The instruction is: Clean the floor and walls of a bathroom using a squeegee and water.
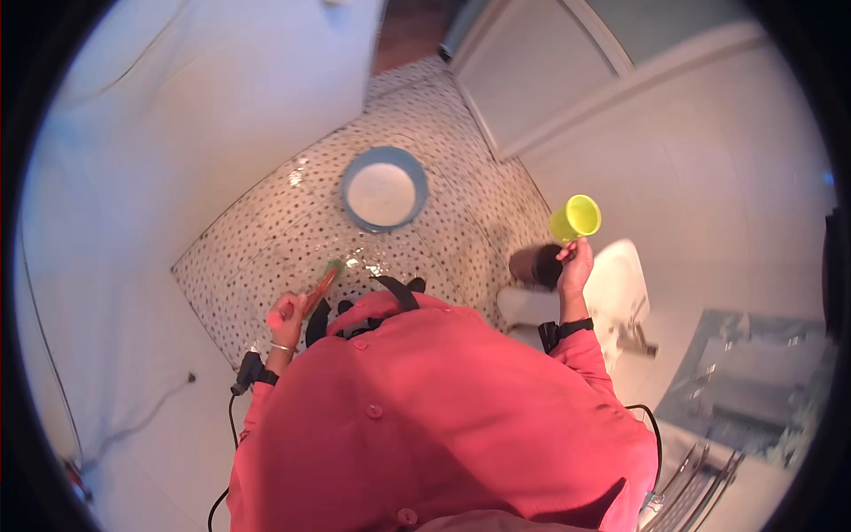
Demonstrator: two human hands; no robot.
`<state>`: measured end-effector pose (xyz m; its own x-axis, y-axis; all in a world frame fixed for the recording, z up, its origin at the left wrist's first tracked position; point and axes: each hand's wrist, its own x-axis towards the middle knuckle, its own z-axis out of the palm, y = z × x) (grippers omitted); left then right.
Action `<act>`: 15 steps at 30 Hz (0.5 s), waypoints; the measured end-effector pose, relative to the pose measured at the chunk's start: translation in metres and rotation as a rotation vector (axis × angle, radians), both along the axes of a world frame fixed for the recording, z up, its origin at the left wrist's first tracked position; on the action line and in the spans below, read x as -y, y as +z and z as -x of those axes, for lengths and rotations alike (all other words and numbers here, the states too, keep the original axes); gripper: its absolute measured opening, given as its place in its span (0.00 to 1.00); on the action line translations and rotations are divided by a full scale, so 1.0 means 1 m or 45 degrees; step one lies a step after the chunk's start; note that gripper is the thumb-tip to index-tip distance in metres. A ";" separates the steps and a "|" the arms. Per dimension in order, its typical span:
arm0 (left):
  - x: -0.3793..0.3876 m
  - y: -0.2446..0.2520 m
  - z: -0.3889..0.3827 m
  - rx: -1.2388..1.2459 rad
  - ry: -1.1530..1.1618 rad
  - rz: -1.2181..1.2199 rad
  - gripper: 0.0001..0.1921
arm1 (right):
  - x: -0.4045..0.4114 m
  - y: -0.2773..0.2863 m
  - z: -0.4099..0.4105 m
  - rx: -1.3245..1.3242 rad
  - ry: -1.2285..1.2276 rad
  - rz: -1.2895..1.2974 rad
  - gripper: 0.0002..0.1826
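Observation:
My left hand [287,314] grips a brush [322,290] with a reddish handle; its green end points down toward the wet tiled floor. Whether the green end touches the tiles I cannot tell. In my right hand [576,267] is a yellow-green plastic mug [575,218], held out to the right with its mouth facing up. No contents can be made out in it. A round blue tub [384,189] stands on the floor ahead of me, holding a whitish liquid. Both wrists carry black strapped devices.
At my right is a white washbasin [621,272] with a metal tap [637,340], its pedestal [528,306] and a dark brown container [532,265] beside it. Dotted floor tiles [266,226] glisten with water. A door [538,66] stands beyond; a metal rack [695,485] is low right.

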<state>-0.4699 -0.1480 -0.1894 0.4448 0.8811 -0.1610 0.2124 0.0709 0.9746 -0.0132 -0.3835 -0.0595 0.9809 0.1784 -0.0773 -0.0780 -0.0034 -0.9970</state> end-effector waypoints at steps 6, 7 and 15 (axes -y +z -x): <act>-0.015 0.050 -0.098 0.036 -0.315 0.165 0.11 | 0.137 -0.028 -0.037 0.242 -0.846 0.401 0.17; -0.009 0.052 -0.114 0.022 -0.398 0.180 0.11 | 0.159 -0.032 -0.044 0.228 -0.910 0.473 0.18; 0.022 0.048 -0.255 0.181 -0.764 0.249 0.11 | 0.263 -0.091 -0.086 -0.647 -0.727 0.770 0.14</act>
